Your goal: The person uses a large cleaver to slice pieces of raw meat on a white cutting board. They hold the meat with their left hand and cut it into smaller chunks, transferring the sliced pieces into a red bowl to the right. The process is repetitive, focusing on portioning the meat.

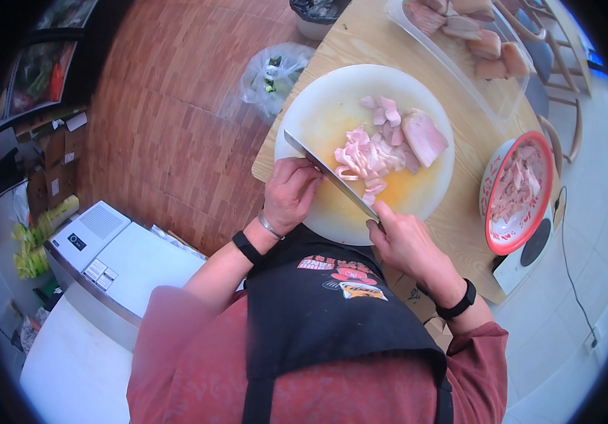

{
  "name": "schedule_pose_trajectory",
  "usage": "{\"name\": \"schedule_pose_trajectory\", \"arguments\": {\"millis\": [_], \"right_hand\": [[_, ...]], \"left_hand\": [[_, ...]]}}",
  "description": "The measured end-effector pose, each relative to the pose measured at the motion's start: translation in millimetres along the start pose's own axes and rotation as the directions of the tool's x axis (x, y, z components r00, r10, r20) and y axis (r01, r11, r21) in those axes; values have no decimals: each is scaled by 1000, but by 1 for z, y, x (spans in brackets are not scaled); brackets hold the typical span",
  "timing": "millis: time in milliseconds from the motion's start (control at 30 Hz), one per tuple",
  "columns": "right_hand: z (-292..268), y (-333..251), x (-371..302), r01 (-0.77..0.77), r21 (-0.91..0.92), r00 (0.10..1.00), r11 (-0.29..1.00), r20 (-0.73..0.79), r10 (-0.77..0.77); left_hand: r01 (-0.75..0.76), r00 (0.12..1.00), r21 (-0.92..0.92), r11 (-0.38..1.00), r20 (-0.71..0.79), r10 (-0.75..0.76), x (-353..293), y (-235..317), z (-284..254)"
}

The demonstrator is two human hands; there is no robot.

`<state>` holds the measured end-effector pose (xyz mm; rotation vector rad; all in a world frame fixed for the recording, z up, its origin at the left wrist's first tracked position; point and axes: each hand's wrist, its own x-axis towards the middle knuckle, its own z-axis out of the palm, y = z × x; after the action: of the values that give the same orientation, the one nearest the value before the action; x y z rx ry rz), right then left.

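Meat (382, 152) lies on the round white cutting board (318, 99), partly cut: a heap of thin pink slices sits at the board's middle, and one thick uncut chunk (424, 136) rests just beside the heap on its far right. Judging by that, the slicing is well along but not finished.

Nearest the board's near edge, the right hand (406, 240) is closed around the handle of a cleaver (329, 173), whose blade runs slantwise across the board's near left part. The left hand (290, 192) rests on the blade's spine with fingers curled, gripping nothing else that shows.

Right of the board stands a red-rimmed bowl (505, 240) heaped with sliced meat, set on a white scale (523, 265). Beyond the board a clear tray (502, 99) holds more large uncut pieces, so much is left.

All this rests on a pale wooden bench (459, 219). Left of the board a plastic bag (272, 74) lies on the brown wood-patterned floor (170, 127); farther left stand a white appliance (99, 247) and cardboard boxes (53, 159).
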<state>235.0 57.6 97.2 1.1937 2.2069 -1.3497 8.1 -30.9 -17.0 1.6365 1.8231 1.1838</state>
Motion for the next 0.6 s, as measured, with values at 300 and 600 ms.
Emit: {"name": "schedule_pose_trajectory", "arguments": {"millis": [300,600], "right_hand": [[49,9,67,200,96,947,975,-273,-168],[19,12,3,54,133,986,990,-165,-31]], "left_hand": [[6,1000,-16,1000,8,-6,0,-3,0],[48,999,-22,999,1,-48,-4,1,-1]]}}
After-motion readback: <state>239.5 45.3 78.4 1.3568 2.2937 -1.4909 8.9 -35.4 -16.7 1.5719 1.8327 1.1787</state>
